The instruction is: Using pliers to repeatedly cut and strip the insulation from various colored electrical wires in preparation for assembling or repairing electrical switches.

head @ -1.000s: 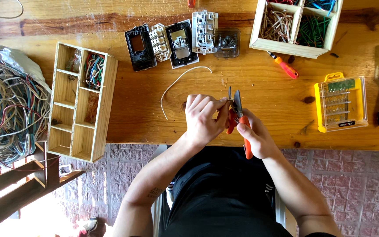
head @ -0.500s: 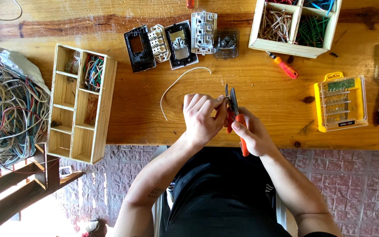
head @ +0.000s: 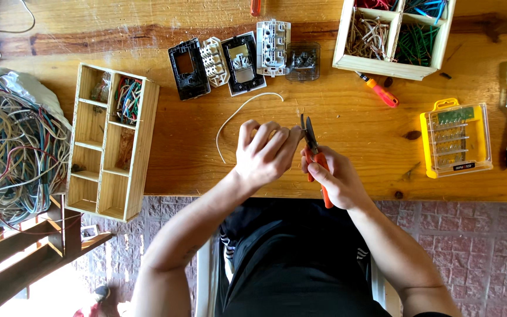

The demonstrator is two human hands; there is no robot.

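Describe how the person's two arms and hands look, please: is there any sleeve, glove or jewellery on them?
Both arms are bare from the hand up to the picture's lower edge; no sleeve shows on either. The left hand and the right hand wear no gloves, and I see no ring, watch or bracelet. A small dark mark, perhaps a tattoo, sits on the left forearm; it is too small to make out.

Work surface: wooden table [head: 165,170], warm honey-toned planks with visible grain, dark knots and a darker reddish band running along the far side. Below the table's near edge the floor [head: 470,235] is paved in small pinkish-red textured tiles, and a slatted wooden piece [head: 19,258], maybe a crate or low shelf, stands at the lower left. Light is strong daylight: a bright overexposed patch falls across the slats and floor at the lower left, while the tabletop is evenly lit.
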